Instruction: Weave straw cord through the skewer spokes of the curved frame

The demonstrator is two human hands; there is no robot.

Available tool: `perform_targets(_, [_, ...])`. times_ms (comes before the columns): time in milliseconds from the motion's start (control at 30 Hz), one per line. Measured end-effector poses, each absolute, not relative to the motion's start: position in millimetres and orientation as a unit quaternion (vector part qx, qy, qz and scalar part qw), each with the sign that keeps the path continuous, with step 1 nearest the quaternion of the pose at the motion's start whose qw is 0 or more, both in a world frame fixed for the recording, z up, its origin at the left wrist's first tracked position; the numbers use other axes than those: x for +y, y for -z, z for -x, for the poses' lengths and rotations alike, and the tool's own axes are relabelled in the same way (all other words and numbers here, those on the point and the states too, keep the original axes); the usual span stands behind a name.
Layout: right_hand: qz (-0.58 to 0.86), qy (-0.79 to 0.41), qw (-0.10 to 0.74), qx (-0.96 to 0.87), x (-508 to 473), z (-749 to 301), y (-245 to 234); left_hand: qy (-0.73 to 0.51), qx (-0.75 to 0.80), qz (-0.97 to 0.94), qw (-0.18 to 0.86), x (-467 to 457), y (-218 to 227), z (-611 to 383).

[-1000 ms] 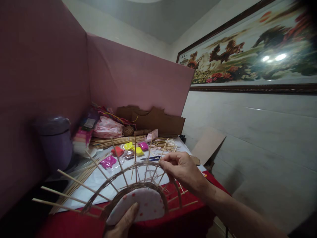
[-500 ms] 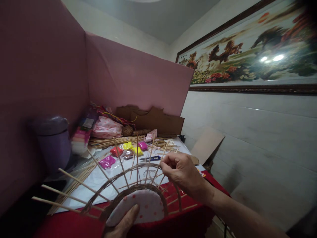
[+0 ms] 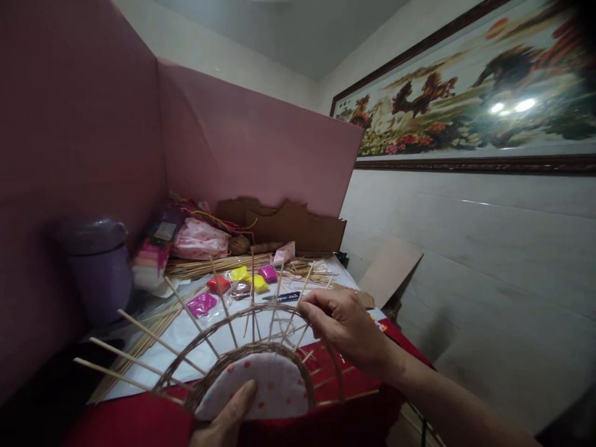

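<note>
A half-round woven piece (image 3: 274, 388) of thin wooden sticks and brown twine fans out in front of me. White cloth with red dots covers its middle. My left hand (image 3: 228, 416) grips it from below, the thumb pressed on the cloth and the other fingers hidden behind. Along the outer arc runs a band of brown twine (image 3: 223, 321), twisted around the sticks. At the upper right of this band my right hand (image 3: 347, 329) pinches the twine beside a stick (image 3: 305, 282), thumb and forefinger together. What exactly lies between those fingertips is partly hidden.
Behind the piece, a white-topped table holds several colored clay packets (image 3: 218, 284), a dark blue cutter (image 3: 286, 297) and bundled sticks (image 3: 139, 351). A purple bin (image 3: 100, 279) stands left. Twine balls, cloth and cardboard (image 3: 298, 226) lie at the back. Red cloth (image 3: 121, 419) hangs in front.
The woven piece has turned slightly clockwise, its left stick ends rising and shifting right. My right hand has moved a little left, still pinching at the outer band. My left hand keeps its grip.
</note>
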State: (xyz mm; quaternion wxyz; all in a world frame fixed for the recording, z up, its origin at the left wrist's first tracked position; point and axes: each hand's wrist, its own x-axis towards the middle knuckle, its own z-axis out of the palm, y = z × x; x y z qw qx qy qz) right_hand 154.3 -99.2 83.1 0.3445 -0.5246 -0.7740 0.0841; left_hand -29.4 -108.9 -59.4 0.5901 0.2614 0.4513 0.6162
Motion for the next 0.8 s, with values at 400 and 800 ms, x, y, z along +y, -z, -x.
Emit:
perform_targets(400, [0.511,0.035,0.362,-0.778,-104,-153,-78,-0.614,0.404,-0.242,0.634,-113,41,25])
perform_targets(800, [0.517,0.055,0.341,-0.783,-102,-150,-77,-0.620,0.415,-0.221,0.628,-110,46,24])
